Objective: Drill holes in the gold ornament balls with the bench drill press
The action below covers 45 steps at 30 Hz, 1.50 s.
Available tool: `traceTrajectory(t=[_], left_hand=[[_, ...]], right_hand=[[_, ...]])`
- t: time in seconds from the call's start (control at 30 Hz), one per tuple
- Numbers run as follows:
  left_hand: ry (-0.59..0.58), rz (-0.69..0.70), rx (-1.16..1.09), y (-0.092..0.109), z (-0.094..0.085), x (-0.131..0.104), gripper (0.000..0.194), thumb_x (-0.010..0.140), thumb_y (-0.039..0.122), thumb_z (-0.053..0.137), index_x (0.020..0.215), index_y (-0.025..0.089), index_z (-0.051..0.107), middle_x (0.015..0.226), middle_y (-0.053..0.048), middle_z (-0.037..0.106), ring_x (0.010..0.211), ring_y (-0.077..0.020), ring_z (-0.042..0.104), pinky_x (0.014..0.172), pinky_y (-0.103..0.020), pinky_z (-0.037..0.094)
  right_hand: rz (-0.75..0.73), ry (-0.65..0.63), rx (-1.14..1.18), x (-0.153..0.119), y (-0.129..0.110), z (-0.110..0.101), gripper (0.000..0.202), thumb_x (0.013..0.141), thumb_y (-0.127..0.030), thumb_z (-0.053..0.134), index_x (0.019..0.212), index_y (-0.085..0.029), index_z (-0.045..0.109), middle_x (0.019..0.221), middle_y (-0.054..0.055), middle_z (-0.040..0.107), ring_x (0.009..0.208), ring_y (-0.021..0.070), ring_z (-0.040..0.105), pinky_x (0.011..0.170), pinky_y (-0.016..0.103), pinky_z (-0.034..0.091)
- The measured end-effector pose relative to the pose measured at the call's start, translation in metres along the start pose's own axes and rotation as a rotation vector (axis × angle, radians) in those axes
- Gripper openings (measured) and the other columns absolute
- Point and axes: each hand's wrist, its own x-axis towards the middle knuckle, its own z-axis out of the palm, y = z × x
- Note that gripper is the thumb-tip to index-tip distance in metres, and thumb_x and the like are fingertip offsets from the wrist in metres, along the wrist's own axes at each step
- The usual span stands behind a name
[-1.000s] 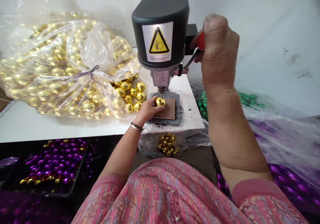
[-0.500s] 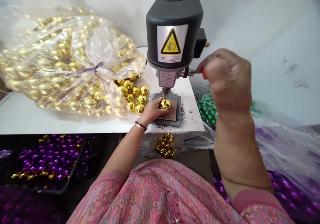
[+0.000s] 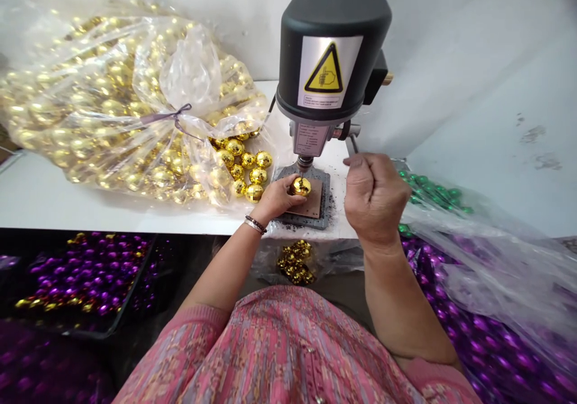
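A small black bench drill press [image 3: 333, 73] stands on the white table. My left hand [image 3: 277, 198] pinches a shiny gold ball [image 3: 301, 186] on the brown board [image 3: 311, 202] over the machine's grey base [image 3: 323, 217]. The drill chuck [image 3: 305, 162] is right above that ball; whether the bit has entered it is hard to make out. My right hand [image 3: 377, 196] is closed round the end of the feed lever [image 3: 354, 142], whose grip is hidden in the fist.
Loose gold balls [image 3: 255, 192] lie left of the machine, beside a large tied clear bag [image 3: 103, 109] of more. Purple balls fill a dark crate [image 3: 97, 272] below left. Green balls [image 3: 433, 190] and purple balls [image 3: 487, 338] are at right under plastic. Dark shavings surround the base.
My right hand has come down and toward me with the lever, and the chuck looks slightly lower. My left hand keeps the gold ball in place. The view has shifted a little.
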Motion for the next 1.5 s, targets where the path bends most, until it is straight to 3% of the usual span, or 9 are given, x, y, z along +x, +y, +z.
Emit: traceTrajectory(t=[0.17,0.67,0.83,0.97,1.17,1.23,1.37,1.43,1.5], left_hand=[[0.008,-0.005,0.006,0.0,0.001,0.0,0.073,0.069,0.03,0.083,0.137,0.018,0.061,0.119,-0.007,0.073,0.103,-0.0235,0.066,0.095,-0.034,0.05],[-0.02,0.029,-0.041,0.0,0.002,-0.004,0.064,0.074,0.029,0.077,0.135,0.018,0.061,0.114,-0.006,0.074,0.101,-0.0225,0.066,0.091,-0.032,0.05],[-0.012,0.011,-0.09,-0.003,0.003,-0.004,0.066,0.072,0.028,0.079,0.134,0.019,0.062,0.116,-0.006,0.073,0.101,-0.0221,0.066,0.092,-0.032,0.05],[-0.016,0.029,-0.152,-0.002,0.0,-0.015,0.063,0.072,0.028,0.079,0.132,0.019,0.062,0.114,-0.005,0.072,0.099,-0.0211,0.066,0.09,-0.032,0.051],[-0.232,0.087,-0.152,0.002,-0.019,-0.047,0.071,0.066,0.034,0.085,0.132,0.018,0.064,0.112,-0.008,0.073,0.087,-0.0197,0.066,0.08,-0.031,0.052],[-0.105,0.07,-0.117,-0.002,-0.028,-0.05,0.059,0.075,0.034,0.079,0.13,0.018,0.065,0.118,-0.01,0.072,0.087,-0.019,0.066,0.081,-0.031,0.052],[0.407,-0.126,0.111,-0.017,-0.048,-0.041,0.036,0.094,0.027,0.054,0.123,0.012,0.067,0.118,-0.015,0.071,0.105,-0.0247,0.065,0.096,-0.037,0.049],[0.49,-0.234,0.257,-0.025,-0.054,-0.037,0.038,0.094,0.025,0.051,0.125,0.008,0.065,0.119,-0.019,0.069,0.112,-0.0286,0.063,0.1,-0.041,0.047],[0.442,-0.265,0.371,-0.03,-0.054,-0.037,0.04,0.093,0.029,0.054,0.125,0.008,0.064,0.119,-0.02,0.068,0.115,-0.0311,0.062,0.102,-0.043,0.047]], right_hand=[[-0.095,0.106,-0.007,-0.008,0.009,0.012,0.038,0.096,-0.025,0.038,0.122,-0.023,0.065,0.118,0.005,0.073,0.099,0.0153,0.07,0.091,0.032,0.055],[-0.223,0.204,-0.064,-0.027,0.041,0.036,0.034,0.091,-0.021,0.039,0.107,-0.022,0.069,0.089,0.006,0.075,0.073,0.0165,0.067,0.072,0.033,0.055],[-0.094,0.164,0.088,0.02,0.002,0.008,0.033,0.093,-0.027,0.041,0.094,-0.019,0.074,0.082,0.005,0.071,0.072,0.014,0.062,0.064,0.03,0.045],[0.088,0.108,0.156,0.067,-0.023,-0.005,0.039,0.092,-0.026,0.039,0.072,-0.014,0.07,0.057,-0.001,0.051,0.058,0.0081,0.044,0.061,0.028,0.03],[0.101,0.092,0.192,0.074,-0.024,-0.004,0.039,0.092,-0.025,0.036,0.071,-0.013,0.067,0.061,-0.002,0.053,0.06,0.0068,0.046,0.067,0.028,0.034],[0.089,0.096,0.195,0.07,-0.022,-0.003,0.039,0.092,-0.024,0.035,0.071,-0.013,0.067,0.062,-0.002,0.053,0.06,0.0065,0.045,0.067,0.028,0.034],[0.067,0.078,0.203,0.068,-0.019,-0.004,0.04,0.094,-0.023,0.035,0.071,-0.012,0.066,0.066,-0.003,0.056,0.058,0.004,0.044,0.065,0.026,0.034],[0.049,0.068,0.203,0.068,-0.018,-0.004,0.04,0.095,-0.023,0.035,0.072,-0.012,0.065,0.067,-0.003,0.057,0.057,0.0031,0.044,0.064,0.024,0.034],[0.041,0.07,0.204,0.068,-0.016,-0.004,0.04,0.096,-0.023,0.035,0.072,-0.011,0.065,0.066,-0.004,0.056,0.057,0.0029,0.044,0.063,0.023,0.034]])
